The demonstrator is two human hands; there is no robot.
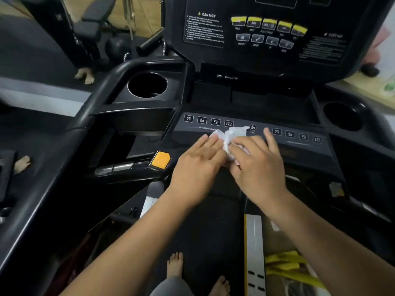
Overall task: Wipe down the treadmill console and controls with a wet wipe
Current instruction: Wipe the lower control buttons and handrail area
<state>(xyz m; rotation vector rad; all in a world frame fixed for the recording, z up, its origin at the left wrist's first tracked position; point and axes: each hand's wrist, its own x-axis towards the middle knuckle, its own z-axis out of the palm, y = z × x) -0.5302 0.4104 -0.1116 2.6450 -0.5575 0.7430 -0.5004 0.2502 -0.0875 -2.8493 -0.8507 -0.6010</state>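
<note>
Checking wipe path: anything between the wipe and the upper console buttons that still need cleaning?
Nothing visible. The wet wipe sits bunched between the left hand and right hand on the lower button strip. Between it and the yellow buttons lies only the bare recessed tray.

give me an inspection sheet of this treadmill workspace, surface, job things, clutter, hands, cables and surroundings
Surface: black control panel with number buttons, partly covered by the hands.
Job's things: white wet wipe bunched on the panel beside the fan button.
Clutter: nothing seen in the cup holder.
Hands: left hand and right hand both on the wipe.
Cables: nothing seen.
Surroundings: weight bench behind; bare feet on the belt.
</note>
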